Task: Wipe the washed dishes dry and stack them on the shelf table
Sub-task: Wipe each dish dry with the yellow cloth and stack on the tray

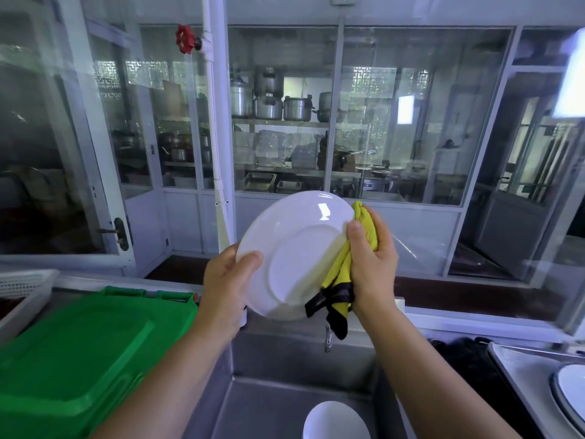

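Observation:
A white plate (pixel 294 248) is held up, tilted, above the steel sink, its face turned toward me. My left hand (pixel 226 280) grips its left rim, thumb on the face. My right hand (pixel 372 264) presses a yellow cloth with black trim (pixel 340 280) against the plate's right rim, the thumb over the edge. The cloth's black corner hangs down below the plate. A second white dish (pixel 335 421) lies in the sink basin at the bottom of the view.
A steel sink (pixel 269 407) lies below the hands, with a tap (pixel 327 339) at its back wall. A green plastic lid (pixel 72 359) covers the left side, a white basket (pixel 22 289) beyond it. At right, a blue-rimmed dish (pixel 569 394) rests on a tray. Glass partitions stand ahead.

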{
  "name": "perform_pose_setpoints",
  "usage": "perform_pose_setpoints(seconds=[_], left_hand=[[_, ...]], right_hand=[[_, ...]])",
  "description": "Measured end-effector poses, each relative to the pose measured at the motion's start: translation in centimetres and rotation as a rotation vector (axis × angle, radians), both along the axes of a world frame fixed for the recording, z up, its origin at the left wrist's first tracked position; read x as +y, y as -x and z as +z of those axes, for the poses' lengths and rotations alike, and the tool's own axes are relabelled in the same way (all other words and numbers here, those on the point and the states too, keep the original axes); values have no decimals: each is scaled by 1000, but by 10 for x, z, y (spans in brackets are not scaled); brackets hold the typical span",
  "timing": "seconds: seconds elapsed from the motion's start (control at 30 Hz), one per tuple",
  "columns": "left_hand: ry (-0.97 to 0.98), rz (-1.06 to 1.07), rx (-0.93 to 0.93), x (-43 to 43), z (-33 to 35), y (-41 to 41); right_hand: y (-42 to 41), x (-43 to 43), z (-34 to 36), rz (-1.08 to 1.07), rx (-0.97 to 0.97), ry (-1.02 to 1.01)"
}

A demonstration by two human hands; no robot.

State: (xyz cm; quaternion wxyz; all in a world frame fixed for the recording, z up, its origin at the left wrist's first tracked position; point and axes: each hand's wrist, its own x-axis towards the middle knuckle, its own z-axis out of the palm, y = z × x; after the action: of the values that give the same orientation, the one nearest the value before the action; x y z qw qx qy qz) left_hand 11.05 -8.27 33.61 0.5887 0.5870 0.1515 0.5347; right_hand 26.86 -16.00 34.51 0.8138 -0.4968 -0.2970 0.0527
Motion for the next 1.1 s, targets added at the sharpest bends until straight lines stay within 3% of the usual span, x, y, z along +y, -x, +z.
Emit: perform_pose_setpoints(seconds=[0.13,0.27,0.47,0.53,0.63,0.77,0.9,1.0,1.1], left_hand=[[-167,12,211,22,20,3],[-270,71,285,21,24,0],[-357,196,326,0,19,-17],[-361,229,334,-3,20,-21],[-390,258,293,-3,21,-16],[-345,285,102,-4,25,-4],[-235,234,-120,-10,25,-4],[-104,168,-167,-6,20,-9],[-6,72,-52,5,17,-7]], right_hand=[[7,-8,5,21,-212,39],[3,-7,2,-54,-349,120],[15,1,12,-323,-946,236],[19,5,17,-378,-1055,231],[13,6,18,-289,-857,160],[10,2,17,-137,-270,-11],[14,6,9,-39,119,-91],[13,4,11,-3,242,-101],[7,-2,16,-36,202,-85]])
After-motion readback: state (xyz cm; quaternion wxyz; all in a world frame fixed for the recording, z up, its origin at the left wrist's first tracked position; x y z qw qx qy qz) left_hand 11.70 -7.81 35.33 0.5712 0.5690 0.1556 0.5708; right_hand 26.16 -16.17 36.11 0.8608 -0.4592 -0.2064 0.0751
